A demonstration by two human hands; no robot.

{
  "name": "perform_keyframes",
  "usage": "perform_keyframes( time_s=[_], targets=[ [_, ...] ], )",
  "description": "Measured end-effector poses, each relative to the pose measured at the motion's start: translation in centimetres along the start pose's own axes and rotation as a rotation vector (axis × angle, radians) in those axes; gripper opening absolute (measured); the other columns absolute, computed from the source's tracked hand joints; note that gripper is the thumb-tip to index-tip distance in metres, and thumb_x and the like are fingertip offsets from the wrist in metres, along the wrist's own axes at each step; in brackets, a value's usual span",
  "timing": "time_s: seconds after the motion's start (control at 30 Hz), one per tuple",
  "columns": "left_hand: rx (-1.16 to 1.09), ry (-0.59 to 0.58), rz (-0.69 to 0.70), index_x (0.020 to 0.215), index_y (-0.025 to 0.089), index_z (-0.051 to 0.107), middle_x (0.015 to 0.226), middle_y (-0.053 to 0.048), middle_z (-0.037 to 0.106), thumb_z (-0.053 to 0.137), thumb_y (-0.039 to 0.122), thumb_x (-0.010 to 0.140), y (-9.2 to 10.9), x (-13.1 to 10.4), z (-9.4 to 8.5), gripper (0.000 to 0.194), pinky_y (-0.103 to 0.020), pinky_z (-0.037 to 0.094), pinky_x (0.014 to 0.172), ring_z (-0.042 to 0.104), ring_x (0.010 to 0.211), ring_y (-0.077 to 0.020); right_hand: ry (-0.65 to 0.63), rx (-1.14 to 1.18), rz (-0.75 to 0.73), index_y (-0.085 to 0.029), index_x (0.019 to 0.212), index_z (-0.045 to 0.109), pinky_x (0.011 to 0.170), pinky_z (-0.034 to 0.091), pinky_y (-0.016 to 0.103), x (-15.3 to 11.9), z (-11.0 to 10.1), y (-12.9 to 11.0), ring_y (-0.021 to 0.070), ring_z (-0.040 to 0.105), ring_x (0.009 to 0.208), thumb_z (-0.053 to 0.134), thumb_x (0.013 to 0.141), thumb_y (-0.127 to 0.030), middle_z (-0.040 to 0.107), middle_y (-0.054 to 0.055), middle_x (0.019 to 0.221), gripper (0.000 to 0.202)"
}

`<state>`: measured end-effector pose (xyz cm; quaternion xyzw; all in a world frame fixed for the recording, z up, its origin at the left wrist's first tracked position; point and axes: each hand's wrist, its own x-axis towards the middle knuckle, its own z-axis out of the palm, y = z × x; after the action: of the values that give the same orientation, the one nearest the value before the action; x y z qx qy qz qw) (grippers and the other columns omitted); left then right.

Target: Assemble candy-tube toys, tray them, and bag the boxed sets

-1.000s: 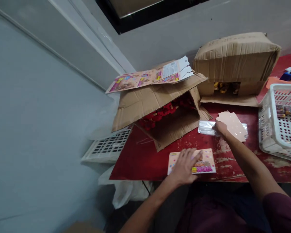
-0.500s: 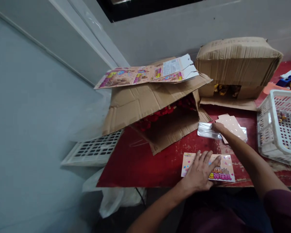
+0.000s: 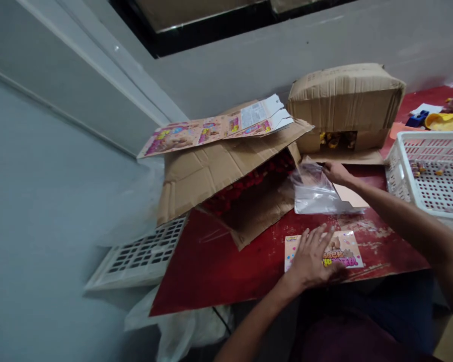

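Observation:
My left hand (image 3: 312, 255) lies with fingers spread on a printed cardboard packet (image 3: 347, 247), flat near the table's front edge. Farther back, my right hand (image 3: 337, 173) pinches the edge of a clear plastic bag (image 3: 313, 196) and holds that edge raised. The rest of the bag rests on the red table (image 3: 204, 256). Partly under the right forearm is a pale pink card (image 3: 350, 195), beside the bag.
An open carton (image 3: 226, 163) with red items inside stands left, printed card sheets (image 3: 211, 131) on top. Behind is another carton (image 3: 347, 103) holding yellowish pieces. A white plastic basket (image 3: 407, 176) sits right, near a yellow scoop-like piece (image 3: 443, 120). A white crate (image 3: 136, 261) is at left.
My right hand has lifted the edge of the clear bag, which was lying flat, up and away from me. My left hand stays on the packet. The view has shifted slightly.

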<state>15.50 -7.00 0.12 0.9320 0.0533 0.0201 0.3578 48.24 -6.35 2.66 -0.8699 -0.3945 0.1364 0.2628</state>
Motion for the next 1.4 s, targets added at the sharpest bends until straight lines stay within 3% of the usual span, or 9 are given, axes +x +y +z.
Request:
perform_keyframes(
  time_s=[0.23,0.43,0.57,0.7,0.83,1.03,1.13,1.27,1.4],
  targets=[
    [-0.702,0.581,-0.373,0.162,0.016,0.018,0.169,-0.021,0.022,0.062,0.063,0.089,-1.3,6.6,-4.8,0.097,-0.045,0.032,0.124,0.029,0.156,-0.0302,0.156,0.859,-0.135,-0.020,0.077,0.052,0.046,0.040,0.022,-9.1,-10.0,-2.6,0.0106,0.050,0.046,0.063,0.091,-0.044,0.053,-0.003,0.056,0.030],
    [-1.001,0.317,-0.182,0.111,0.015,0.066,0.106,-0.010,0.073,0.088,0.049,0.066,3.0,15.5,-6.4,0.060,-0.038,0.055,0.094,0.071,0.103,-0.0243,0.383,1.053,-0.080,-0.019,0.071,0.054,0.042,0.038,0.021,-18.2,-14.7,1.2,0.0086,0.050,0.046,0.070,0.085,-0.037,0.051,-0.003,0.058,0.028],
    [-1.087,0.316,-0.029,0.080,0.016,0.061,0.070,0.002,0.063,0.085,0.047,0.072,7.1,16.6,-4.6,0.040,-0.027,0.053,0.074,0.062,0.067,-0.0112,0.647,0.899,0.112,-0.020,0.062,0.052,0.040,0.036,0.020,-22.3,-15.6,6.5,0.0081,0.046,0.042,0.063,0.091,-0.034,0.050,-0.002,0.049,0.033],
    [-1.213,0.090,0.077,0.083,0.019,0.054,0.089,-0.004,0.070,0.077,0.048,0.082,10.9,15.0,-4.2,0.038,-0.038,0.054,0.090,0.070,0.091,-0.0195,0.846,0.840,0.239,-0.019,0.075,0.057,0.045,0.043,0.019,-26.5,-14.3,9.4,0.0093,0.054,0.052,0.065,0.093,-0.037,0.060,0.000,0.065,0.027],
    [-1.222,0.114,0.147,0.081,0.020,0.056,0.085,0.000,0.066,0.078,0.047,0.084,14.6,13.0,-2.7,0.034,-0.041,0.052,0.101,0.070,0.094,-0.0187,1.084,0.789,0.194,-0.025,0.130,0.058,0.078,0.061,0.029,-31.6,-9.3,6.6,0.0184,0.068,0.106,0.068,0.093,-0.050,0.062,0.009,0.133,0.046],
    [-0.932,-0.371,0.290,0.102,0.018,0.072,0.119,-0.010,0.072,0.067,0.059,0.090,18.9,10.5,2.6,0.042,-0.044,0.049,0.110,0.066,0.117,-0.0266,0.813,1.297,0.193,-0.024,0.113,0.071,0.096,0.060,0.037,-34.1,-2.6,2.6,0.0240,0.071,0.110,0.071,0.087,-0.064,0.074,0.007,0.114,0.048],
    [-0.792,-0.259,0.294,0.122,0.021,0.069,0.128,-0.011,0.070,0.058,0.057,0.096,18.0,10.9,2.9,0.046,-0.045,0.047,0.112,0.064,0.122,-0.0272,0.992,1.488,0.356,-0.021,0.098,0.075,0.086,0.064,0.038,-33.9,-1.9,3.7,0.0234,0.075,0.093,0.078,0.083,-0.059,0.077,0.005,0.092,0.041],
    [-0.439,0.236,0.064,0.134,0.021,0.062,0.150,-0.014,0.054,0.072,0.052,0.087,13.5,14.5,2.0,0.057,-0.047,0.033,0.122,0.045,0.143,-0.0307,1.195,1.563,0.393,-0.021,0.092,0.076,0.077,0.065,0.037,-37.1,-2.2,6.9,0.0204,0.075,0.080,0.085,0.075,-0.053,0.077,0.002,0.087,0.037],
    [-0.506,-0.386,-0.358,0.115,0.015,0.069,0.125,-0.017,0.068,0.072,0.071,0.077,10.4,18.5,5.0,0.068,-0.047,0.047,0.104,0.060,0.122,-0.0322,1.293,1.471,0.380,-0.026,0.089,0.077,0.074,0.063,0.028,-42.8,-2.6,9.9,0.0150,0.072,0.077,0.083,0.080,-0.049,0.075,-0.002,0.083,0.026]
  ],
)
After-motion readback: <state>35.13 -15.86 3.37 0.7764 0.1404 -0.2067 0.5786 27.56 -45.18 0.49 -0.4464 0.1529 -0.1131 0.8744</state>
